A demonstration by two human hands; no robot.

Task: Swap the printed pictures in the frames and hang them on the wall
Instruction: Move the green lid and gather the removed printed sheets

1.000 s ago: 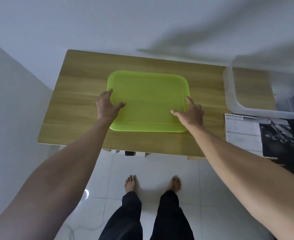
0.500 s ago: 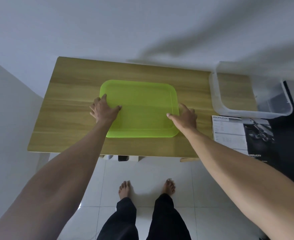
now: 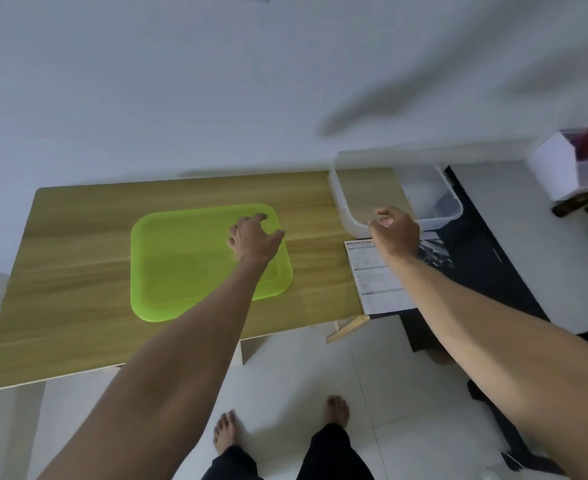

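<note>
A wooden table (image 3: 77, 271) against a white wall holds a green tray (image 3: 181, 265). Your left hand (image 3: 252, 237) hovers over its right corner, relaxed and holding nothing; your right hand (image 3: 394, 230), loosely curled and also holding nothing, reaches toward the clear bin (image 3: 348, 209) right of the tray. No frames are visible; finding them probably comes next

Left hand (image 3: 252, 237) over green tray (image 3: 181, 265)
</note>
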